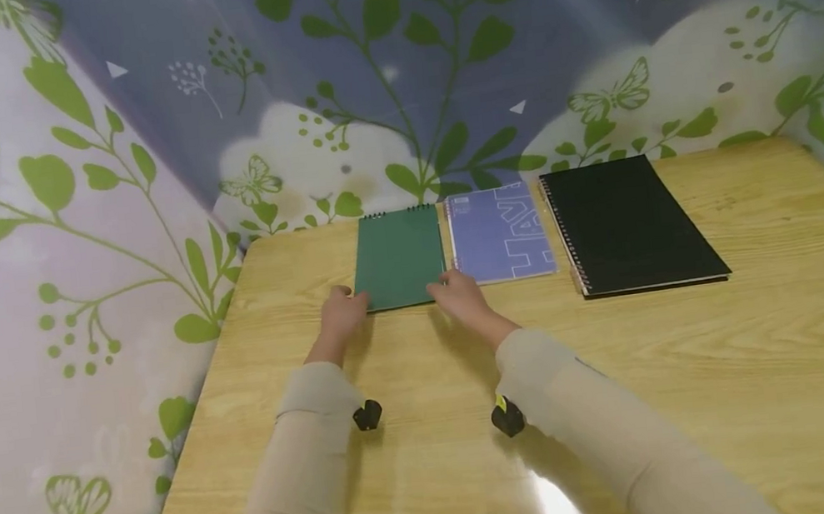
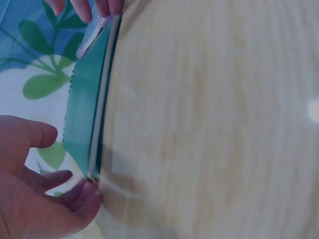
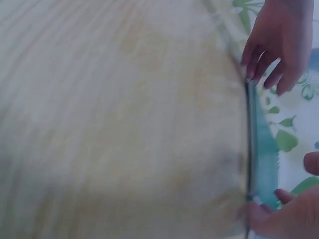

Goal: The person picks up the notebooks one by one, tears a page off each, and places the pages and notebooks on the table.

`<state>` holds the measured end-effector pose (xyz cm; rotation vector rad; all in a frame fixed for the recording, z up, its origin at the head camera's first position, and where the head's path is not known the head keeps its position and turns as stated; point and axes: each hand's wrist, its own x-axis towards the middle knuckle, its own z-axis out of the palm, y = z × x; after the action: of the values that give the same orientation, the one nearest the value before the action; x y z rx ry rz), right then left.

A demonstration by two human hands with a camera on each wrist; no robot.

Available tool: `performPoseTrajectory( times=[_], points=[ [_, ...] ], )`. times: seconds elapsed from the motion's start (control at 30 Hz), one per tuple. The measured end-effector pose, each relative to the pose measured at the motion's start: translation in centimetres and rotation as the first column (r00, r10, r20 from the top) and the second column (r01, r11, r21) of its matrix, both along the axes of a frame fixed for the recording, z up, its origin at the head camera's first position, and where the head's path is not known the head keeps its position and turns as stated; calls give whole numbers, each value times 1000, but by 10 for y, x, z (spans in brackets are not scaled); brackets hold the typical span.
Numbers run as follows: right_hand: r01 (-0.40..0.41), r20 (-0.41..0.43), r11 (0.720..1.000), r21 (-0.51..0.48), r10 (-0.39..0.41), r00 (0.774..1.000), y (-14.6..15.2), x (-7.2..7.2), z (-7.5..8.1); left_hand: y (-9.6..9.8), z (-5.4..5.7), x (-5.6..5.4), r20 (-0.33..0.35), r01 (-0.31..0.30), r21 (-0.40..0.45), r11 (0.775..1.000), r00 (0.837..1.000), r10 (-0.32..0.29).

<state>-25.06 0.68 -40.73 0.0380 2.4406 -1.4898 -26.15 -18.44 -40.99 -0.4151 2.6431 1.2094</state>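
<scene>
Green lies between two bare hands: we see a person's left hand [image 1: 342,313] at the near left corner of a green notebook [image 1: 399,258], and the right hand [image 1: 461,295] at its near right corner. Both hands have loosely bent fingers, the tips meeting at those corners; whether either hand pinches the cover or only touches it, we cannot tell, since the wrist views are blurred there.

The relation that matters most, in our judgement, is this: the notebook lies mainly on the far side of the hands, one hand to each side of its near edge. Its long axis seems to run from near to far, away from the person, with the coil along the far edge. Neither hand is clearly nearer to it.

Moving outward, we find a purple notebook [image 1: 492,232] just to the right of the green one, its near left corner close by the right hand's fingers. Farther right is a larger black notebook [image 1: 635,225], its coil along its left side. All three lie in a row at the far side of a pale wood-grain table [image 1: 435,472].

Nearer to us, beige sleeves [image 1: 298,462] cover the forearms, with a small black device [image 1: 367,415] by the left cuff and another by the right. Beyond the table stands a wall [image 1: 241,61] patterned with green leaves and butterflies.
</scene>
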Motion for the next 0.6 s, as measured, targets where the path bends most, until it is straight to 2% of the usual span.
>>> performPoseTrajectory(
  times=[0.1, 0.2, 0.3, 0.37, 0.4, 0.43, 0.5, 0.53, 0.6],
  points=[
    [13, 71, 999, -35, -11, 997, -3, 1, 8, 7, 3, 0, 58, 8, -5, 1000, 998, -8],
    [23, 148, 998, -63, -14, 989, -6, 0, 14, 14, 6, 0, 98, -8, -29, 1000, 995, 11],
    [65, 218, 991, -117, -38, 975, -6, -3, 18, 13, 2, -6, 108, -25, -58, 998, 994, 31],
    [118, 264, 974, -195, -64, 962, -4, -7, 20, 8, -7, -15, 97, -34, -58, 998, 995, 40],
    [150, 288, 959, -241, -77, 955, -4, -9, 21, 1, -21, -27, 63, -41, -71, 997, 997, 45],
    [183, 312, 942, -281, -91, 946, -3, -12, 22, -4, -32, -37, 59, -48, -57, 997, 997, 52],
    [235, 358, 907, -350, -102, 928, -2, -15, 24, -12, -52, -56, 54, -61, -22, 998, 997, 62],
    [246, 372, 899, -362, -103, 922, -2, -16, 25, -16, -61, -64, 36, -66, -15, 998, 997, 66],
    [255, 389, 895, -367, -102, 916, -1, -17, 24, -16, -67, -72, 47, -98, 31, 995, 994, 96]
  ],
)
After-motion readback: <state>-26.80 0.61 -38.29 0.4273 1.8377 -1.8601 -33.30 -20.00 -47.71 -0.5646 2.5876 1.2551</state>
